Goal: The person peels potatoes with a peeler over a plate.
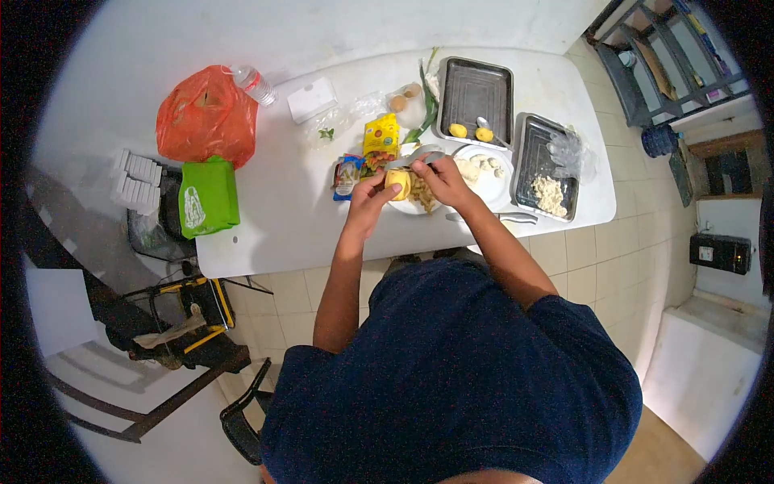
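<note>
My left hand [368, 202] is closed around a yellow potato [397, 185], whose visible surface is pale and peeled. In my right hand [446, 181] is a grey metal peeler [414, 158], held against or just above the top of the potato; its exact shape is blurred. Beneath both hands lies a white plate [403, 206] with peelings [421, 192] on it. Just right of my right hand, a second white plate [500, 199] carries small whitish pieces. A knife [518, 218] rests at the table's front edge, partly behind my right forearm.
A dark tray [477, 81] holds two yellow potatoes [458, 130] and a spoon [483, 123]. Another tray [528, 153] contains pale chopped pieces [550, 196] and a plastic bag. Yellow [380, 135] and blue packets [347, 176] lie near my left hand. Red [207, 117] and green bags [210, 198] stand left.
</note>
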Available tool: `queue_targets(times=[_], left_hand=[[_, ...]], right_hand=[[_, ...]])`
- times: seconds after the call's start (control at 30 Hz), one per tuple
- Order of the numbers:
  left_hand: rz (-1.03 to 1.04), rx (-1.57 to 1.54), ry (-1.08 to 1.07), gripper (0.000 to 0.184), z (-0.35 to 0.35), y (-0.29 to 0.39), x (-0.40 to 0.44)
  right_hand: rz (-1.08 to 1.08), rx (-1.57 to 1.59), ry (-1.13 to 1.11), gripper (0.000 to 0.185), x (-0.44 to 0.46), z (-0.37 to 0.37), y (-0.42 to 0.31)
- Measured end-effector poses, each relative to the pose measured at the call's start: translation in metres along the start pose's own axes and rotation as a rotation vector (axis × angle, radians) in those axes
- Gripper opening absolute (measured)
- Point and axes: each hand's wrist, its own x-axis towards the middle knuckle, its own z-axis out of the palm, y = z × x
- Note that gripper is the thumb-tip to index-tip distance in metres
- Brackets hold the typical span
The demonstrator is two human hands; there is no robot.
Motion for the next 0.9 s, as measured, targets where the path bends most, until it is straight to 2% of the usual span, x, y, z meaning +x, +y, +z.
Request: queue_targets(times=[0.07, 0.2, 0.47, 0.6, 0.77, 0.9], left_hand=[[-0.002, 0.094, -0.062, 0.037, 0.003, 0.007, -0.001], [-0.006, -0.084, -0.059, 0.037, 0.000, 0.001, 0.000], [0.002, -0.109, -0.178, 0.046, 0.003, 0.002, 0.001], [0.076, 0.043, -0.117, 0.054, 0.008, 0.008, 0.001], [0.274, 0.154, 0.037, 0.068, 0.015, 0.009, 0.003], [0.260, 0.281, 0.056, 0.066, 0.011, 0.007, 0.006]], right_hand=[[0.014, -0.054, -0.059, 0.028, 0.003, 0.002, -0.001], [-0.004, -0.088, -0.034, 0.029, 0.004, -0.002, 0.003], [0.054, 0.144, 0.054, 0.028, 0.006, 0.003, 0.010], [0.117, 0.373, 0.080, 0.028, 0.009, -0.006, 0.009], [0.092, 0.279, 0.054, 0.028, 0.001, -0.008, 0.008], [0.024, 0.192, 0.046, 0.027, 0.002, 0.001, 0.002]])
